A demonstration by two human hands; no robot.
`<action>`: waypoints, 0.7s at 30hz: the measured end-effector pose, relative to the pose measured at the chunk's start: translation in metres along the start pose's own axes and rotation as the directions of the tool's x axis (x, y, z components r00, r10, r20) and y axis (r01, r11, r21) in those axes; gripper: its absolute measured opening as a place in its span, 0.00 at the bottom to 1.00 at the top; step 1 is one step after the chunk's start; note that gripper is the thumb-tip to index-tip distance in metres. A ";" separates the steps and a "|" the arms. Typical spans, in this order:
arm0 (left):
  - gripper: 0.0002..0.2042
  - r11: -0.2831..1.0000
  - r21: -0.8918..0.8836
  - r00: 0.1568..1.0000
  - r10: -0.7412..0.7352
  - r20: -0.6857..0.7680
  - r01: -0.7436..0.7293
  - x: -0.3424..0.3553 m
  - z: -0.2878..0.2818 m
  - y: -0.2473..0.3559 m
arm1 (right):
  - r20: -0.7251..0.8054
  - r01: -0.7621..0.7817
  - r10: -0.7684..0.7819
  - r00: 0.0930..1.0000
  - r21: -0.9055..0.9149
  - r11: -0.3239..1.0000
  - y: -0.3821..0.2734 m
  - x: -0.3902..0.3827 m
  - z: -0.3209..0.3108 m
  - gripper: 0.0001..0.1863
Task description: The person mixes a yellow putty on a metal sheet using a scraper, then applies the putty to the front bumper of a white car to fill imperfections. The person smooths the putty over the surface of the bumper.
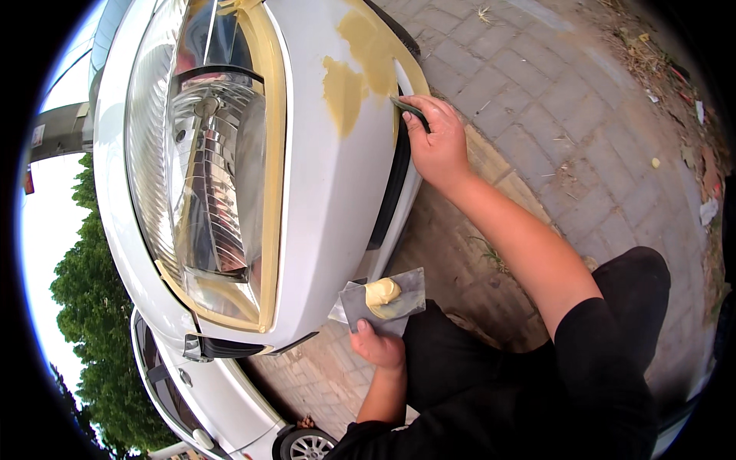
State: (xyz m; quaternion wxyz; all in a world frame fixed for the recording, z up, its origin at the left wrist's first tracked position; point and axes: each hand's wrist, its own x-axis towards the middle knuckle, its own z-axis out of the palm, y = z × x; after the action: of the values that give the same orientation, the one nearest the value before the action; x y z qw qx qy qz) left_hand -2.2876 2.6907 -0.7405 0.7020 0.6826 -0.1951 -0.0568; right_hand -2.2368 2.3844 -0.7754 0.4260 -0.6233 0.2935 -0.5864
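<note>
A white car bumper (337, 199) fills the middle of the head view, with dried-looking tan filler patches (343, 96) on its upper part. My right hand (443, 146) pinches a thin dark green spreader (415, 112) whose edge meets the bumper beside a dark slot (391, 192). Lower down, my left hand (379, 346) grips a flat grey mixing plate (412, 287) by its near edge, thumb on top. A lump of pale yellow body filler (381, 294) sits on that plate. The plate is held apart from the bumper.
A clear headlight (218, 176) framed with yellow masking tape (274, 176) lies left of the bumper. Grey paving (529, 138) stretches to the right, with litter (708, 211) along its edge. Another white car (222, 414) and a green tree (92, 307) stand at lower left.
</note>
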 end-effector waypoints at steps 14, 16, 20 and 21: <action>0.20 0.997 0.080 0.996 -0.010 -0.089 0.017 -0.002 -0.003 -0.004 | -0.006 -0.112 0.112 0.994 -0.002 0.994 -0.003 -0.014 -0.012 0.09; 0.20 0.997 0.081 0.996 0.005 -0.094 0.003 -0.002 -0.008 -0.006 | 0.004 -0.168 0.168 0.986 0.025 0.985 0.003 0.009 -0.009 0.10; 0.20 0.994 0.112 0.997 0.024 -0.076 -0.015 -0.003 -0.014 -0.005 | 0.085 -0.195 0.189 0.978 0.076 0.978 0.000 0.008 -0.002 0.10; 0.20 0.996 0.093 0.997 0.018 -0.076 -0.011 -0.003 -0.013 -0.004 | 0.093 -0.204 0.201 0.975 0.026 0.979 -0.001 0.002 -0.001 0.10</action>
State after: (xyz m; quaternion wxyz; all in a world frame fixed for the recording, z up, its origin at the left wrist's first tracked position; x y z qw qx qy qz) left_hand -2.2850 2.7040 -0.7447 0.6771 0.7145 -0.1755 -0.0164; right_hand -2.2374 2.3826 -0.7736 0.5073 -0.6084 0.3255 -0.5163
